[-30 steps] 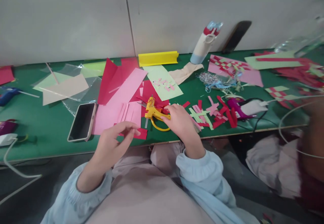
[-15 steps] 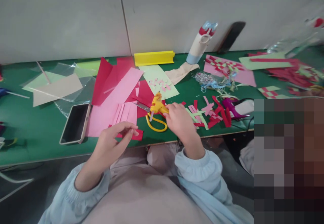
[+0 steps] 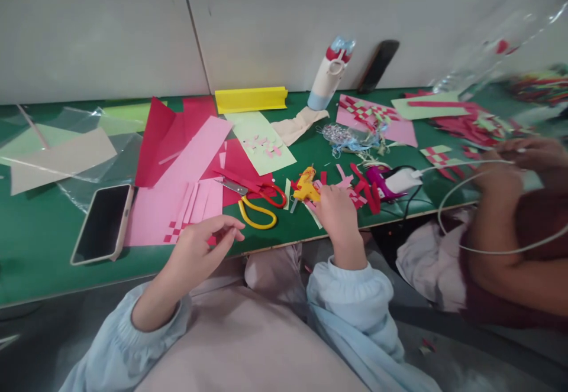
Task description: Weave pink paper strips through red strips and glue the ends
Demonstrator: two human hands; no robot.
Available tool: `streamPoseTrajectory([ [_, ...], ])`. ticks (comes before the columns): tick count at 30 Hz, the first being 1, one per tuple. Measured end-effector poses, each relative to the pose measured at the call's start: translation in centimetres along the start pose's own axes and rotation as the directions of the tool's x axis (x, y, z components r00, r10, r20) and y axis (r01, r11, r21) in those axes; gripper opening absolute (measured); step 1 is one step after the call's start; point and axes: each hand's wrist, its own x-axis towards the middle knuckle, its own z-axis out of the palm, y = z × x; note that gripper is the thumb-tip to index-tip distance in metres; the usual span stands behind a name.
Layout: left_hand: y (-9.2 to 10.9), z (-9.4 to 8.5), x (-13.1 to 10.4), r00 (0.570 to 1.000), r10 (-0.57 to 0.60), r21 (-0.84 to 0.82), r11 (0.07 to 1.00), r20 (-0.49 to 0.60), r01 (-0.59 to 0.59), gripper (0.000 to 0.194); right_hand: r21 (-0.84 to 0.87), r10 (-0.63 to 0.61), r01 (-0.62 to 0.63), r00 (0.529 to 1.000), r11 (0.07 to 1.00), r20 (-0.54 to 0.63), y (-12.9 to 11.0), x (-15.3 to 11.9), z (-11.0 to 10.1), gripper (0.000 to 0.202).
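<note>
My right hand (image 3: 337, 211) is closed around the handle of a yellow glue gun (image 3: 306, 185), a short stick showing at its back. The glue gun is just above cut paper strips (image 3: 346, 179) near the table's front edge. Over the lower edge of a pink sheet (image 3: 155, 214) with cut strips and a small red-and-pink woven patch, my left hand (image 3: 204, 244) hovers. Its fingers are loosely bent, thumb and fingertips slightly apart, with nothing visible in them. Between my hands lie scissors (image 3: 257, 214) with one yellow and one red handle loop.
On the left lie a phone (image 3: 103, 223) and clear plastic sleeves (image 3: 80, 170). Behind stand a bottle (image 3: 327, 78) and folded yellow card (image 3: 251, 100). Right of my hand are a purple tool (image 3: 379, 182) and a white plug with cable (image 3: 403, 179). A co-worker's hands (image 3: 510, 164) are at far right.
The view has turned right, bringing a co-worker's arms into sight. My right hand has moved the yellow glue gun right, off the scissors and over the paper scraps. My left hand keeps its loose pose.
</note>
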Motion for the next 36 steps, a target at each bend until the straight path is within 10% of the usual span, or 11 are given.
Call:
streamPoseTrajectory([
  [6,0.3,-0.5,-0.2,0.999,-0.028,0.016,0.999,-0.018,0.029,0.024,0.093,-0.117,0.129,0.986,0.987,-0.121,-2.0,-0.4,-1.3,0.023],
  [11,0.6,-0.9,-0.5,0.998,-0.043,0.018,0.999,-0.036,0.044,0.025,0.195,-0.317,0.31,0.948,0.93,0.005,-6.7,-1.2,-2.0,0.026],
  [18,0.0,-1.6,-0.9,0.996,-0.051,0.054,0.997,-0.067,0.055,0.029,0.146,-0.273,0.266,0.962,0.953,0.027,-10.9,-2.9,-1.5,0.022],
  [36,-4.2,-3.4,-4.1,0.946,-0.156,0.138,0.97,-0.283,0.201,0.032,0.124,-0.281,0.269,0.955,0.955,0.09,-12.1,-2.4,-2.0,0.024],
])
